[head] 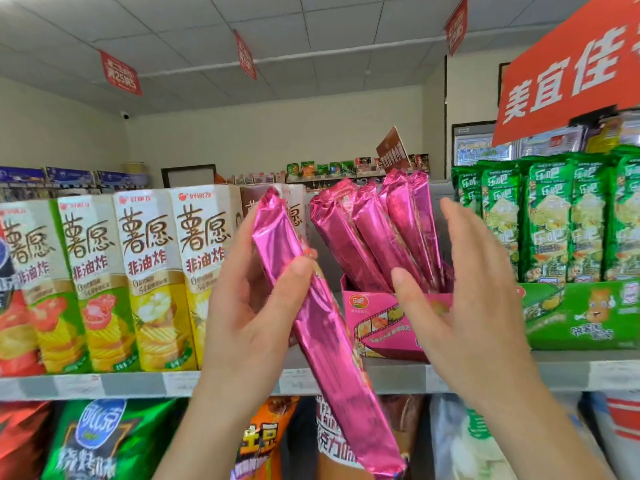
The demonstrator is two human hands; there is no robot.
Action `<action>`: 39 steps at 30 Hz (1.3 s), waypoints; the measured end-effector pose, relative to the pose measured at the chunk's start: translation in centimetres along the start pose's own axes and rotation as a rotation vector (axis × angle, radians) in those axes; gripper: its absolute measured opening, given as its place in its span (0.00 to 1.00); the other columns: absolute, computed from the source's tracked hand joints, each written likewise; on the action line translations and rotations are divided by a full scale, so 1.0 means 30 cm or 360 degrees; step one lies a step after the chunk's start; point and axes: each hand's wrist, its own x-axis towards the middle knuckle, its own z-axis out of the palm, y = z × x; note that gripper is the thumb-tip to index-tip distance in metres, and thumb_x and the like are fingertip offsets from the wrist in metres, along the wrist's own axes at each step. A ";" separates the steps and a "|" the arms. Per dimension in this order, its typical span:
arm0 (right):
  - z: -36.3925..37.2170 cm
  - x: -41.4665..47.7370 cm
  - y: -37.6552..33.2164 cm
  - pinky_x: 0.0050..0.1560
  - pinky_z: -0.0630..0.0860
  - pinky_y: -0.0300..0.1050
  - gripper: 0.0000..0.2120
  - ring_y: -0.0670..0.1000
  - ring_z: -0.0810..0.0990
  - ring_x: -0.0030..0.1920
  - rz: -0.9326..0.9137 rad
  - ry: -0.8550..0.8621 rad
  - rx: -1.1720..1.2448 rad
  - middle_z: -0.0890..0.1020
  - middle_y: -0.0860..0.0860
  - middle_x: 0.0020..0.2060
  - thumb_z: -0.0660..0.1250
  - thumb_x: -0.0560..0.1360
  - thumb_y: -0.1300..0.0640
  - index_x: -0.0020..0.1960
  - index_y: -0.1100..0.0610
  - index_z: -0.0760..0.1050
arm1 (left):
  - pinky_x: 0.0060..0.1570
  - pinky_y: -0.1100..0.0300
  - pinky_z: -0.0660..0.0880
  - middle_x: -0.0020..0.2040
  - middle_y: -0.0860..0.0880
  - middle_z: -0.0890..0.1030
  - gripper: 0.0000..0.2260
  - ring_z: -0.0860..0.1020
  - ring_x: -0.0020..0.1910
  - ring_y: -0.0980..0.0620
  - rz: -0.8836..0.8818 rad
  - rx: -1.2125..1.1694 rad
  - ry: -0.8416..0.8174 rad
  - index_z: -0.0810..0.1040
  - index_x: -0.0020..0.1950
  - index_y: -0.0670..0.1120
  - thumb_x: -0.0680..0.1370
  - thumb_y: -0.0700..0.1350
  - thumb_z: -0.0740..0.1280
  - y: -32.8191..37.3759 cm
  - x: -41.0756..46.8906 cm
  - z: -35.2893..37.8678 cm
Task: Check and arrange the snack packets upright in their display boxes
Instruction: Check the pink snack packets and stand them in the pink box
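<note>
gripping one tilted pink packet [325,327] in our left hand [242,306]; right hand [460,292] relaxed, holding nothing, before the pink box [381,323] where more packets [367,244] lean left.

Two bare hands in shot here, the left hand [242,306] and the right hand [460,299], both slim-fingered with short, rounded nails showing on the thumbs. Below the wrists, the left forearm [194,427] and the right forearm [540,427] are bare as well, uncovered skin all the way down to the bottom edge of the view.
</note>
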 end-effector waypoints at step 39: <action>-0.123 -0.485 -0.035 0.39 0.79 0.37 0.26 0.39 0.81 0.47 0.0531 -0.0693 0.0434 0.82 0.38 0.48 0.69 0.68 0.33 0.65 0.27 0.66 | 0.45 0.56 0.79 0.38 0.49 0.83 0.12 0.79 0.40 0.53 -0.0612 -0.0544 0.0254 0.84 0.45 0.42 0.69 0.49 0.71 -0.047 -0.232 -0.046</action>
